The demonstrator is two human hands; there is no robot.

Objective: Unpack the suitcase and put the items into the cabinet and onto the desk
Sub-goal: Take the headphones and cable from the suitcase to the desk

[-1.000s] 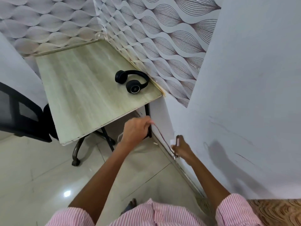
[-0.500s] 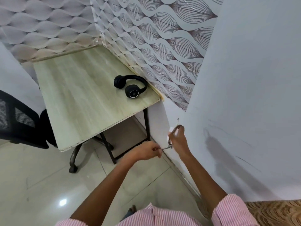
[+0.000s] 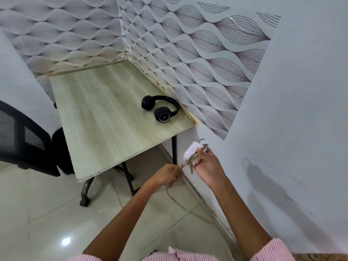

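**Charger held beside the desk corner**

Right of centre, the right hand (image 3: pixel 209 168) grips a white charger (image 3: pixel 192 148) with cable (image 3: pixel 194 156) coiled round it. Just left, the left hand (image 3: pixel 165 176) pinches the cable's loose run (it trails floorward). Headphones (image 3: pixel 160 108) lie on the desk (image 3: pixel 105 113), mid-frame.

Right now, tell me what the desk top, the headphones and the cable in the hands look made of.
Desk top: likely pale wood-grain laminate on board; streaked print, chipped light edge. Headphones: matte black plastic, padded-looking cups, one with a shiny ring. Cable: grey, possibly braided sheath, too blurred to confirm, wrapped round a smooth white plastic-looking charger block.
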